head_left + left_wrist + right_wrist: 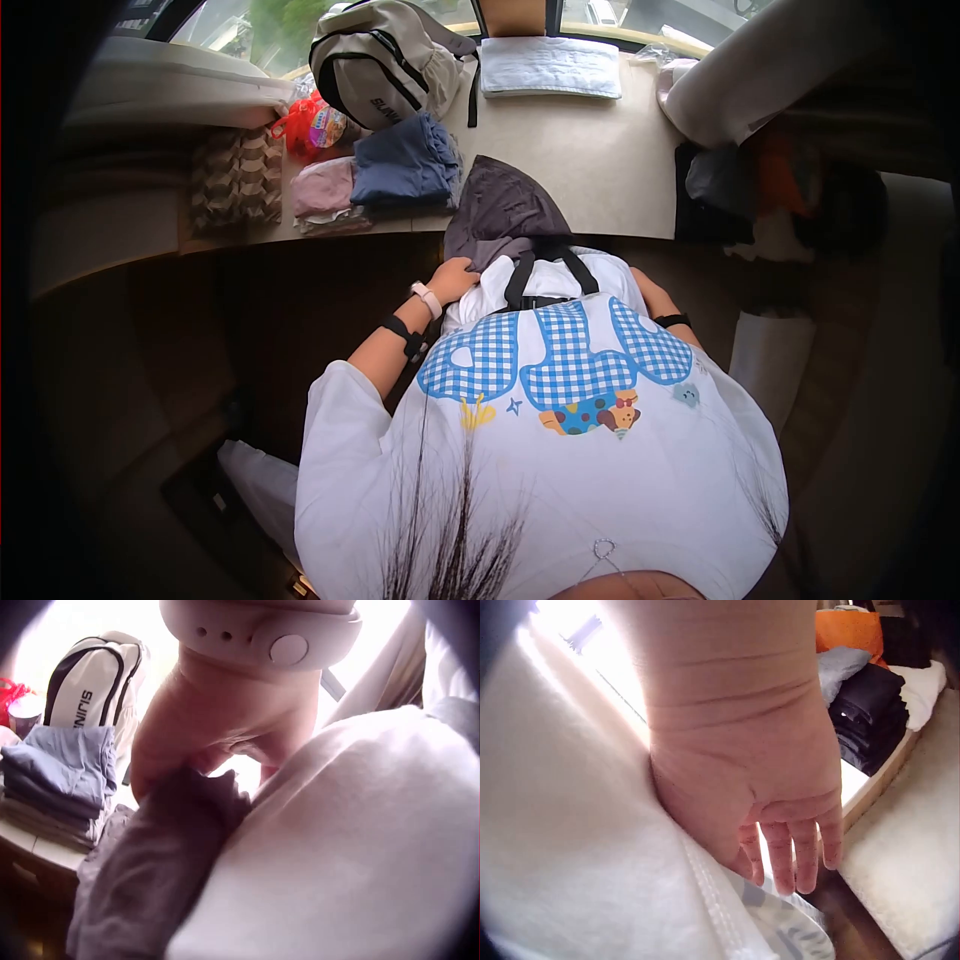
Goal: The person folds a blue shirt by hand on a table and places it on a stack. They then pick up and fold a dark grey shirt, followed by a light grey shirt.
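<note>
Left hand (456, 280) grips the dark garment (505, 205) at the bench's (610, 160) near edge, probably so it won't slide off. Right hand (754, 765) hangs open by the white shirt (577, 825). Folded blue clothes (405, 165) sit left, seemingly leaving room.

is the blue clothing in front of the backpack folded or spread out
Folded: the blue clothing lies in compact layers atop a stack, in front of the backpack.
</note>
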